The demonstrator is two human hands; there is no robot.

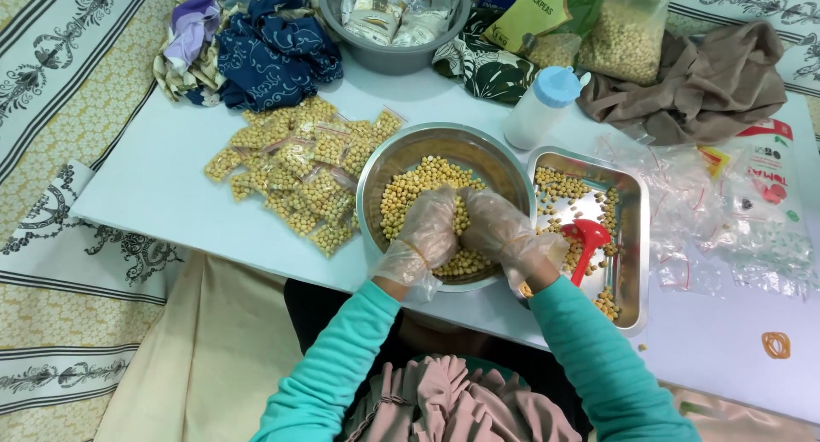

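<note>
Bright, even light; soft shadows; sharp.

Single head view, looking steeply down, close over table (213, 211).

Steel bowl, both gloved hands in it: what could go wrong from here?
The steel bowl sits close to the table edge; pressing with the left hand and right hand might tip it. The loose gloves could slip. Beans may spill toward the tray.
</note>
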